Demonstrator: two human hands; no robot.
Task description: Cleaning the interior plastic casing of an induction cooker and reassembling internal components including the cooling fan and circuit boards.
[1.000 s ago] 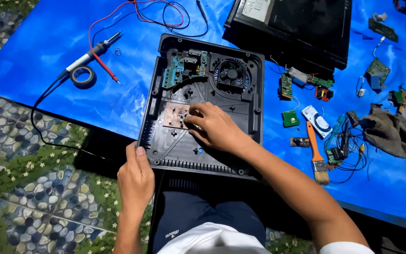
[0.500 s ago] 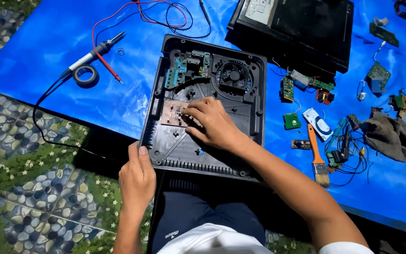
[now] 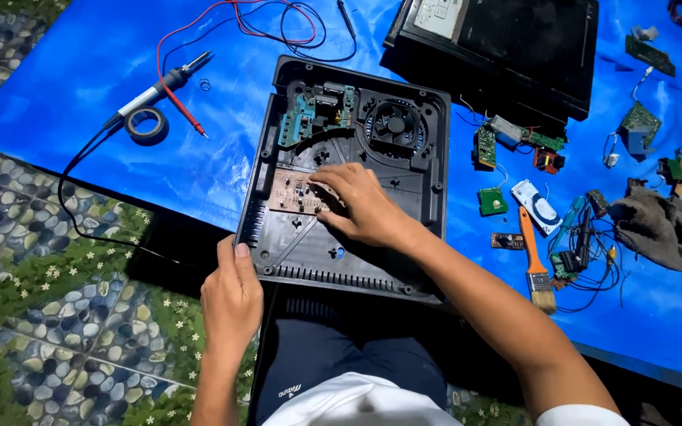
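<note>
- Right hand [image 3: 361, 207]: fingers curled narrow, fingertips pressing the flat brown circuit board [image 3: 297, 193].
- Left hand [image 3: 232, 298]: gripping the ribbed black plastic casing [image 3: 294, 244] by its corner.

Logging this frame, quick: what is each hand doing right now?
Left hand: gripping the near left corner of the black case.
Right hand: fingers bent, tips on the brown circuit board; a grip cannot be told.
</note>
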